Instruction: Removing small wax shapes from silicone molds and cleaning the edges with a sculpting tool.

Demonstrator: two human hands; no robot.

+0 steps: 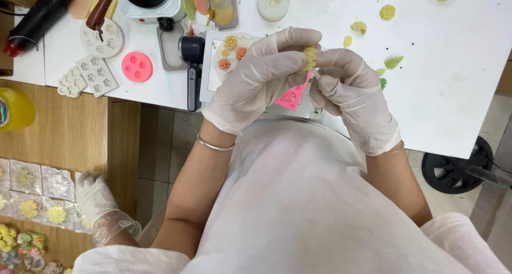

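Both gloved hands are up off the white tabletop (458,93), meeting right over its near edge. The left hand (256,77) has its fingers (290,39) curled and pinching a small pale yellow flower piece (310,57) from the top. The right hand (352,95) comes in from the other side, its fingers (333,58) bunched tight against the same piece, and a thin pale stick (316,74) pokes out just under the flower between the two hands.

Directly below the hands a hot pink mold (292,96) peeks out, lying on a white tray (210,82) with a few orange and yellow flower shapes. A black-handled tool (191,66) sits just left of that tray, its handle running toward the tabletop edge. Further left there's a round pink mold (137,66) and some white flower molds (88,75), also close to the edge.

To the right of the hands the tabletop is pretty open, just a few yellow blossoms (387,11) and green leaf bits (393,62) scattered about.

Bottom left, another person's gloved hand (96,199) rests on a wooden surface (69,125) beside bagged flowers (32,196).
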